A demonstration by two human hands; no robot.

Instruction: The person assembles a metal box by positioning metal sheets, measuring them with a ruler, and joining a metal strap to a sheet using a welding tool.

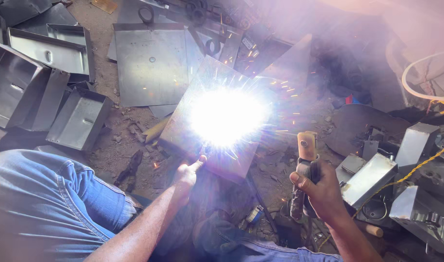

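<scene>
A flat steel plate lies tilted on the dirt floor, with a blinding white welding arc and sparks at its middle. My left hand rests at the plate's near edge, fingers closed, thumb pointing toward the glare. Whether it pinches anything is hidden by the light. My right hand is closed around the handle of a welding electrode holder, held upright to the right of the plate, its tan jaw on top.
Folded sheet-metal boxes are stacked at the left. Another flat plate with a ring handle lies behind. More metal boxes, a yellow cord and a white hose crowd the right. My jeans-clad knee fills the lower left.
</scene>
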